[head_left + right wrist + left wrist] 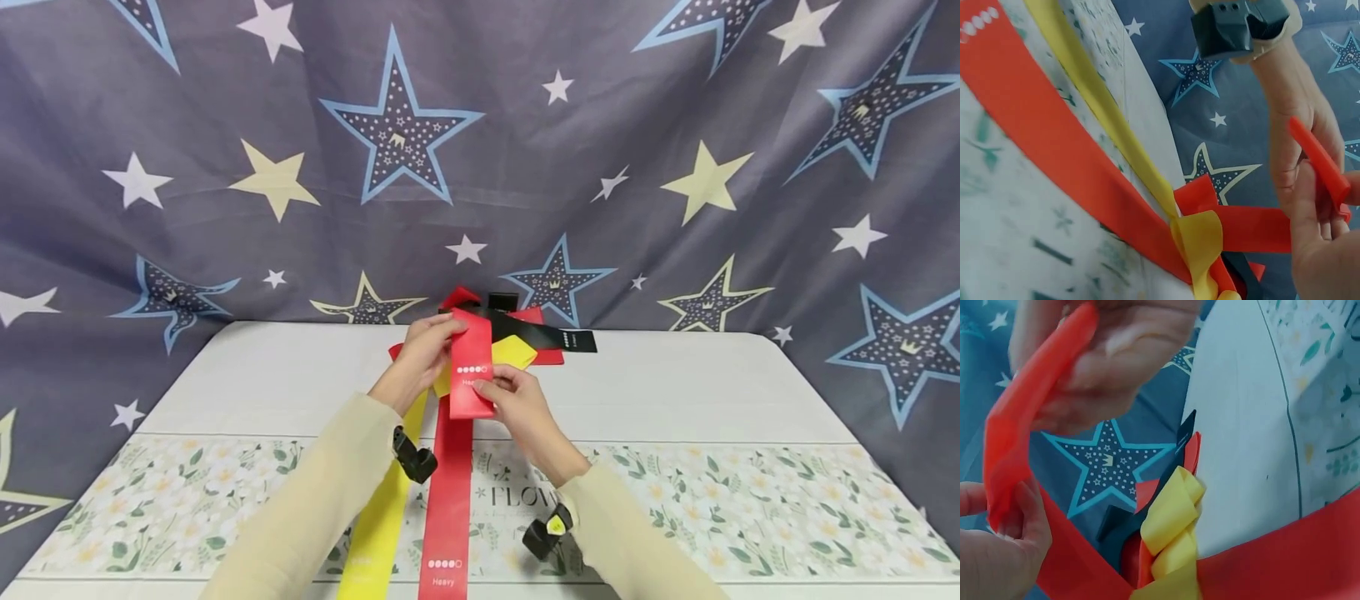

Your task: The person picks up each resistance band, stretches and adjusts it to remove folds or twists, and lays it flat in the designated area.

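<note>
A red resistance band [472, 342], printed "Heavy" with a row of dots, is held up in a fold between my two hands. My left hand [423, 354] pinches its upper part, and my right hand [521, 408] pinches its lower edge with the thumb in front. Behind it lies a pile of flat bands. A yellow band [1200, 234] is looped there, and a black band [555, 337] sticks out to the right. From the pile, a long red strip [447, 492] and a yellow strip [381, 517] run towards me. The bands' crossing is partly hidden by my hands.
The pile sits near the back edge of a white table [660, 383] with a flowered stripe. A dark curtain [480, 158] with stars hangs right behind it. The long strips pass beneath and between my forearms.
</note>
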`<state>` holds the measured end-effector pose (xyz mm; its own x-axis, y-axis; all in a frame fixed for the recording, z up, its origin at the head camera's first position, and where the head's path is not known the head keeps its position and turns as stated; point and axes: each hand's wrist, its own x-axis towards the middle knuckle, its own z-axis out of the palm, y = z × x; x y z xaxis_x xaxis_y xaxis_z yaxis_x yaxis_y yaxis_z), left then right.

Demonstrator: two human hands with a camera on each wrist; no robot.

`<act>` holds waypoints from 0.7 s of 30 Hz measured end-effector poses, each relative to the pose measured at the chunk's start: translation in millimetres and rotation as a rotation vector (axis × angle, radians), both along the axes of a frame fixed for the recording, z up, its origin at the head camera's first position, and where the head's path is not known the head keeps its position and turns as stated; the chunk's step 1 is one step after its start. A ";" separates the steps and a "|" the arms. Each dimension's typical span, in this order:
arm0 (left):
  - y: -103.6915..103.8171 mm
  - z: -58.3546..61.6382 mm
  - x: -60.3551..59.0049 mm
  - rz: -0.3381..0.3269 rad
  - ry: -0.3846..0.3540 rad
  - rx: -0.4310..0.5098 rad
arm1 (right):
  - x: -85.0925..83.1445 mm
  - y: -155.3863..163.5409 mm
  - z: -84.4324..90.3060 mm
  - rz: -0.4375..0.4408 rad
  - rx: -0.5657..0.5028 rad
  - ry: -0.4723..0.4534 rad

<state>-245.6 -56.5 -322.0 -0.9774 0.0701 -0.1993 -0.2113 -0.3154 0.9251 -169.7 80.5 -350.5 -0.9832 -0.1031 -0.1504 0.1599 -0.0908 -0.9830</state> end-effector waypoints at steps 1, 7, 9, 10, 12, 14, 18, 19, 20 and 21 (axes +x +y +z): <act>-1.0 -1.4 0.2 -0.001 -0.014 0.024 | 3.3 0.9 -1.0 0.000 0.009 -0.002; -10.4 -10.5 4.0 -0.001 -0.118 0.061 | 25.0 6.3 -8.4 0.055 0.074 -0.001; -13.2 -13.4 5.1 0.006 -0.156 0.071 | 32.2 7.8 -10.3 0.097 0.091 0.006; -14.2 -14.8 5.6 0.014 -0.179 0.076 | 35.7 8.4 -11.0 0.115 0.093 0.008; -15.8 -17.5 6.7 0.017 -0.221 0.080 | 42.5 9.4 -12.7 0.151 0.093 0.003; -16.3 -20.6 7.2 0.004 -0.243 0.093 | 48.9 10.3 -14.7 0.176 0.089 -0.006; -16.1 -27.6 7.6 -0.015 -0.247 0.072 | 61.3 10.2 -17.3 0.220 0.061 -0.027; -16.2 -29.8 7.3 -0.014 -0.235 0.056 | 64.4 9.9 -17.8 0.231 0.059 -0.026; -16.1 -32.1 7.1 -0.006 -0.228 0.032 | 67.6 9.6 -18.2 0.246 0.061 -0.026; -16.4 -34.4 7.1 0.002 -0.222 0.005 | 70.7 9.2 -18.8 0.258 0.062 -0.025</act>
<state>-238.5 -72.9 -356.4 -0.9096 0.0695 -0.4096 -0.4092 -0.3204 0.8544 -99.0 89.7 -369.3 -0.9214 -0.3401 -0.1880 0.1940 0.0166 -0.9809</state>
